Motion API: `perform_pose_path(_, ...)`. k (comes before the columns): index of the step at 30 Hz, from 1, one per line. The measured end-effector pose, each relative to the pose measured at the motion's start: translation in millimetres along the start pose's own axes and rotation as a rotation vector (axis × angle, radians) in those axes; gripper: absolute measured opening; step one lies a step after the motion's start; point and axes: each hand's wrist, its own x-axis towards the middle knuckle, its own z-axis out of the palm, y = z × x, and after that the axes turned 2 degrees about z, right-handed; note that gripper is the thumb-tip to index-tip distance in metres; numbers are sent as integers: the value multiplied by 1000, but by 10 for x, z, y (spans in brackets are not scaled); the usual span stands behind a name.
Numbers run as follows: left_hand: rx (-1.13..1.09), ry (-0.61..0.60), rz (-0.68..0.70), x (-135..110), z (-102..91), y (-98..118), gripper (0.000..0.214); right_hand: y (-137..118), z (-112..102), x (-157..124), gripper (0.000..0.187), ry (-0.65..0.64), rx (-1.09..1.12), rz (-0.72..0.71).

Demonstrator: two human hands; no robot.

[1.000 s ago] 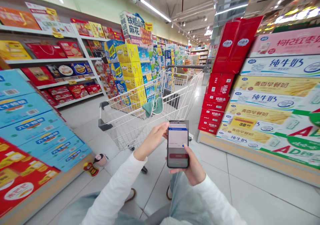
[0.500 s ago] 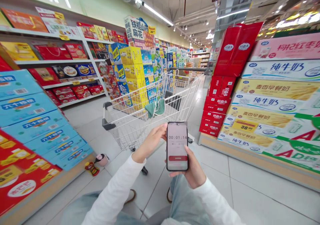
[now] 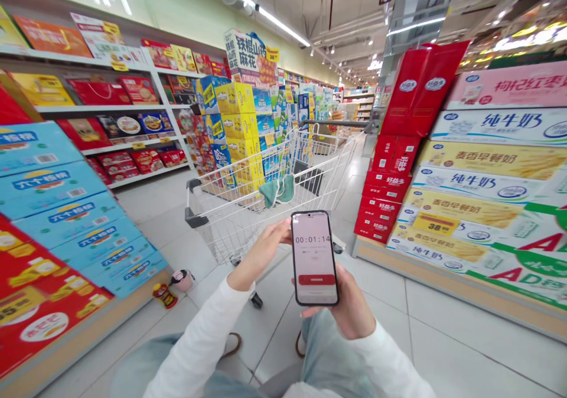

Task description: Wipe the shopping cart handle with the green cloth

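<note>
A black-edged smartphone [image 3: 313, 262] is held upright in front of me, its screen showing a timer at 00:01:14 above a red bar. My right hand [image 3: 354, 303] grips its lower right side, with fingers passing behind it. At the upper left edge, the fingers of my left hand [image 3: 262, 253] press against the phone; some fingertips are hidden behind it. Just beyond stands a white wire shopping cart [image 3: 230, 209] with dark corner pieces. A green cloth item with white trim [image 3: 277, 191] hangs on the cart's side.
Blue cartons [image 3: 84, 209] are stacked at left, milk cartons [image 3: 478, 209] and red boxes [image 3: 387, 185] at right. On the floor by the left stack are a red-labelled bottle [image 3: 165, 296] and a pink round container [image 3: 182, 280]. Gift shelves [image 3: 106, 108] line the back left.
The phone has shifted slightly left and tilted, and my right thumb has moved from over the screen down to its right edge. The view has turned slightly left.
</note>
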Motion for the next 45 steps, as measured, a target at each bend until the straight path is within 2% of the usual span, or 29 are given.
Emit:
perform_pose_path(13, 35, -37, 64, -136, 15, 132, 45, -90, 33, -130, 69, -141, -35, -7)
perform_pose_path(22, 89, -79, 94, -98, 14, 94, 43, -56, 43, -57, 59, -15, -48, -1)
perform_pose_path(33, 103, -84, 85, -90, 26, 81, 43, -46, -17, -37, 55, -28, -60, 38)
perform_pose_path(35, 84, -66, 84, -85, 25, 76, 42, -41, -14, -62, 61, -84, -88, 17)
perform_pose_path(39, 34, -27, 55, -77, 10, 54, 41, 11, -20, -98, 88, -185, -108, -21)
perform_pose_path(42, 24, -22, 48, -81, -1, 58, 40, 40, -20, -97, 89, -186, -107, -2)
perform_pose_path(45, 29, -26, 46, -96, 1, 81, 41, 27, 0, -89, 80, -128, -103, 31)
